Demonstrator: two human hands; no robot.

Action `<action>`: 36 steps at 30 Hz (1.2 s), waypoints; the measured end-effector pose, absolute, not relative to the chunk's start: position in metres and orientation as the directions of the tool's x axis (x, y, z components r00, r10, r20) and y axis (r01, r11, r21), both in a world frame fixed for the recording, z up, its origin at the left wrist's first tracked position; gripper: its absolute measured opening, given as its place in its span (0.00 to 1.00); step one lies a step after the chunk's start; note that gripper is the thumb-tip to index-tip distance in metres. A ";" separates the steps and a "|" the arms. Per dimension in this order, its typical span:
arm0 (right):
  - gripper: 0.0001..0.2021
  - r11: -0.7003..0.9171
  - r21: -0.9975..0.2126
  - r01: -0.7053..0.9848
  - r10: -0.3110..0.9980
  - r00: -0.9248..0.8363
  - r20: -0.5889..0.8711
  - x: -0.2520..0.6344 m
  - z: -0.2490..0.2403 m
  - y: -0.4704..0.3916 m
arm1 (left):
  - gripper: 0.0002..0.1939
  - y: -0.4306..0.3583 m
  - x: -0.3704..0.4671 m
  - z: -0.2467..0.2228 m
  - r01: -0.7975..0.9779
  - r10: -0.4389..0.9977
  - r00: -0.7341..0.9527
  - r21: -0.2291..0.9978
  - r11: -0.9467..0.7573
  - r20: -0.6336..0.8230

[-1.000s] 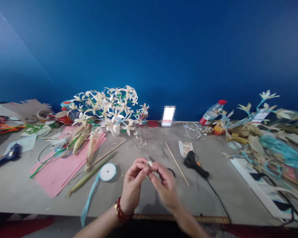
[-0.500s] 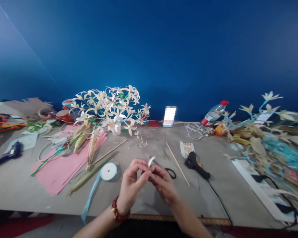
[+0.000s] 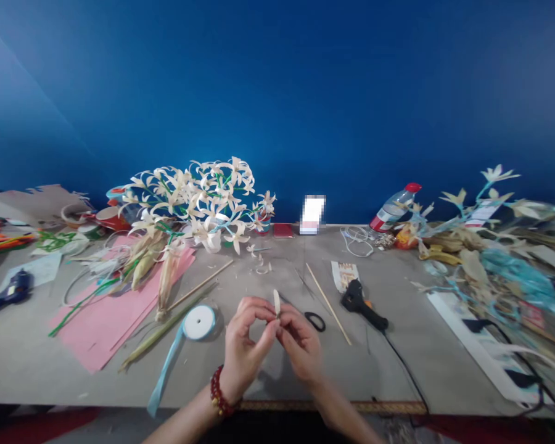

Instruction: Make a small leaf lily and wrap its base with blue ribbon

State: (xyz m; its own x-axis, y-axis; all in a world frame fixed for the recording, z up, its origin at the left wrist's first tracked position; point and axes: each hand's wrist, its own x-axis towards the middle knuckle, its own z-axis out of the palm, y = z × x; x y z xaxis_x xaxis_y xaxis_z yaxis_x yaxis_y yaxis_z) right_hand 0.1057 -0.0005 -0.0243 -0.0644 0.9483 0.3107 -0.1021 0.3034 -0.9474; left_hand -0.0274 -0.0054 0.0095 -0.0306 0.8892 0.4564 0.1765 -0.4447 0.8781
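Observation:
Between my fingertips stands a small, pale, petal-shaped piece (image 3: 277, 302), upright, its lower end hidden by the fingers. My left hand (image 3: 250, 333) pinches it from the left, thumb against index finger, with a red bead bracelet on that wrist. From the right, my right hand (image 3: 300, 342) pinches at the same base, its thumb touching the left thumb. Just behind the right hand lie scissors (image 3: 315, 321), one black handle loop showing. Left of my left hand is a roll of light blue ribbon (image 3: 199, 322), its loose end trailing toward the table's front edge.
White flowers on green stems (image 3: 203, 197) stand at the back left. Pink paper (image 3: 97, 339) and corn husks (image 3: 165, 280) lie left. On the right are a black glue gun (image 3: 365, 306), a thin stick (image 3: 328, 303), a tilted bottle (image 3: 395, 206) and a white power strip (image 3: 478, 345).
The pale piece has turned from leaning right to nearly upright, seen more edge-on. Both hands keep their pinch. The whole view has shifted slightly.

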 end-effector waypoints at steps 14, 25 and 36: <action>0.08 0.406 -0.873 0.270 0.913 -0.153 0.377 0.146 -0.033 0.004 | 0.03 0.007 -0.038 -0.029 0.047 0.966 -0.074 0.969 -0.245 0.247; 0.10 0.224 -0.563 0.796 0.865 0.103 0.491 0.264 -0.041 0.029 | 0.09 0.017 -0.038 -0.048 0.031 0.984 -0.117 0.991 -0.128 0.131; 0.19 0.023 -0.415 0.909 0.943 0.118 0.311 0.303 -0.050 0.048 | 0.11 0.023 -0.043 -0.060 0.008 0.983 -0.156 0.996 -0.092 0.092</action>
State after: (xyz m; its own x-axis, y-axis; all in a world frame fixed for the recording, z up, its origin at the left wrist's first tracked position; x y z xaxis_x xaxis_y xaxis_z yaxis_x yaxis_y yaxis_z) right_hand 0.3026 0.0478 -0.0501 0.1183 0.9430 0.3110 0.9094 0.0228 -0.4153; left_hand -0.0434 0.0226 -0.0597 -0.1565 0.9834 0.0920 0.0084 -0.0918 0.9957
